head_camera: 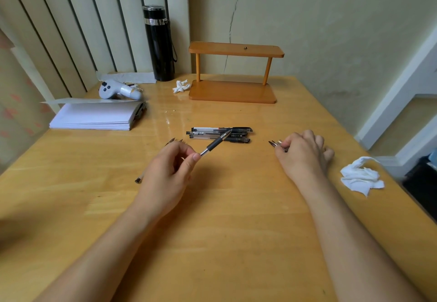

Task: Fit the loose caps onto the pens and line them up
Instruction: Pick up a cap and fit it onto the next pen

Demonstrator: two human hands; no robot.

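My left hand (170,167) grips an uncapped pen (214,144) with a black rubber grip, its tip pointing up and right toward the capped pens. Tips of more uncapped pens (173,140) stick out behind that hand, and a pen end (138,180) shows at its left. Three capped pens (220,134) lie side by side in the table's middle. My right hand (305,152) rests on the table, fingers closed over dark loose caps (275,144) whose ends poke out to the left.
A wooden two-tier shelf (233,93) stands at the back. A black flask (159,44), a white controller (118,90) and an open notepad (94,116) sit back left. Crumpled tissues lie near the shelf (181,86) and at the right edge (360,178).
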